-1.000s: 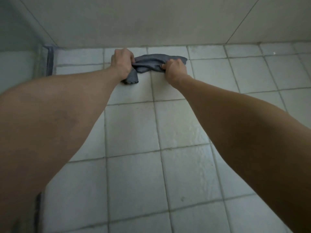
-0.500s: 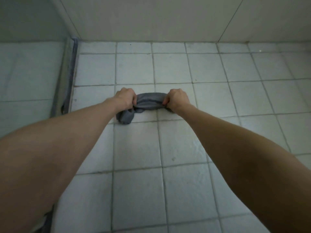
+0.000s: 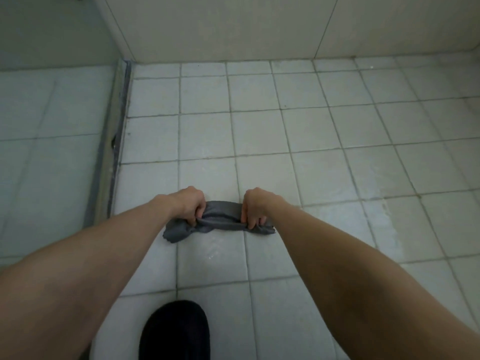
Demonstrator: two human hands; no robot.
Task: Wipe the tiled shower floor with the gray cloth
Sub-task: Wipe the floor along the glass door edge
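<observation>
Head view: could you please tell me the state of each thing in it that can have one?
gray cloth: bunched into a roll, lying on the floor, held at both ends.
left hand: fingers curled round the cloth's left end.
right hand: fingers curled round the cloth's right end.
tiled shower floor: shiny, with a pale streak at the right.
black shoe: resting on the floor, nearest the camera.

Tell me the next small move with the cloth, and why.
Probably slide the cloth one tile to the right and push it out toward the wall. The left hand and right hand grip its bunched ends; it lies close to the shoe, so little floor is left to pull over here, and a pale wet streak shows on the right.
</observation>
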